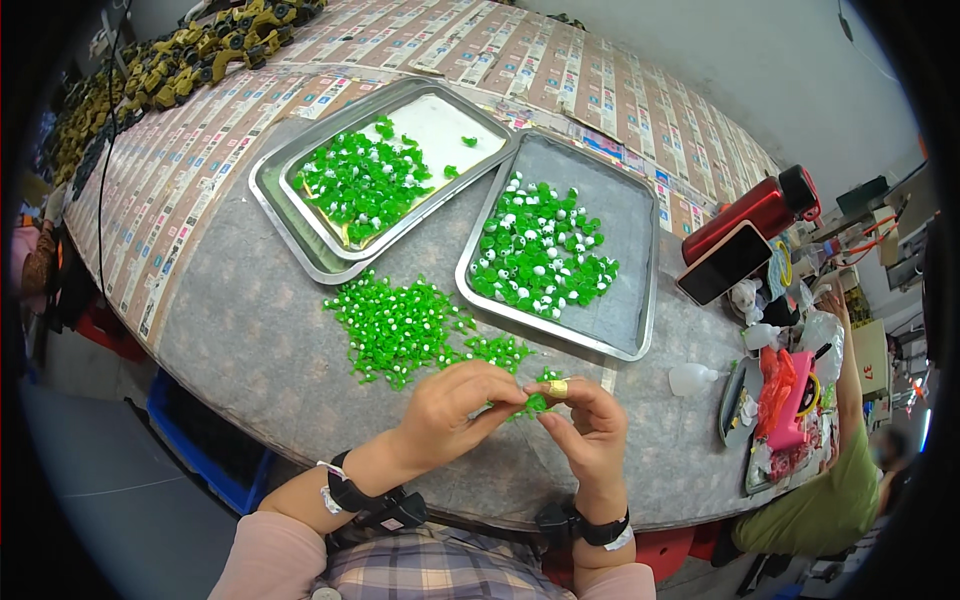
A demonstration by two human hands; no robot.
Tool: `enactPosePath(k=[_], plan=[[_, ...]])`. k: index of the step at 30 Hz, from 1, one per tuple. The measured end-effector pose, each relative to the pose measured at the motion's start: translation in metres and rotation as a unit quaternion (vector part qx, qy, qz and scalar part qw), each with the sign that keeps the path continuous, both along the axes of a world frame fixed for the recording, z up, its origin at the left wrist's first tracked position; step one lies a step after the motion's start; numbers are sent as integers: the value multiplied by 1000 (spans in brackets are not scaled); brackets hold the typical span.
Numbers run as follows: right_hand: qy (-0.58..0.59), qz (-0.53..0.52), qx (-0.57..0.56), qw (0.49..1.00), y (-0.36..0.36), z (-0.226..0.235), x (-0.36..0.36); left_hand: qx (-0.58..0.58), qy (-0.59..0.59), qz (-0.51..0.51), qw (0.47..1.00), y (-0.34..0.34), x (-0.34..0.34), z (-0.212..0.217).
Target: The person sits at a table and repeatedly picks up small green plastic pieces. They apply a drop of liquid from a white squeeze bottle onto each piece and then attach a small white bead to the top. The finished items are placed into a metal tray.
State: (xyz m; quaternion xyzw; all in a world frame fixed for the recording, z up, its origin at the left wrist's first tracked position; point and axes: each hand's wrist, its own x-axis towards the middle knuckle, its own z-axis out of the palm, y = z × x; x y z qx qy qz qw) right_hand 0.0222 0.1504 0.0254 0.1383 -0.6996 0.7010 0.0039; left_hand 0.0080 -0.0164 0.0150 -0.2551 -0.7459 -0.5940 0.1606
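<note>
A small, glossy green plastic piece, partly hidden by fingertips, is clamped between the fingers and thumbs of the left hand and right hand, above a gray-covered table. Beyond: one loose green-and-white heap, two more heaps in metal trays. Farther right: one red bottle, one phone.

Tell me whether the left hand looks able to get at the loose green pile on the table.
Probably yes: the left hand is right beside the loose green pile, with nothing visible blocking it, though its fingertips are occupied with a small green piece.
</note>
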Motion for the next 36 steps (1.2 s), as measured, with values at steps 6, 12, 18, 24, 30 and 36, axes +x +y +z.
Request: enactPosePath(k=[6,12,18,24,30,36], plan=[[-31,-14,-57,998,2,-1,2,12,-64,-44,997,-1,1,5],[-67,-15,-79,995,1,2,3,31,-88,-53,994,-2,2,5],[-64,-56,-98,992,6,-2,1,100,-168,36,980,-9,-6,6],[-26,-104,-77,991,16,4,-4,175,-43,276,944,-51,-63,23],[8,-123,289,950,47,15,-12,140,-169,91,971,-30,-29,20],[-48,-3,434,900,49,1,-3,46,-254,-59,964,9,3,13]])
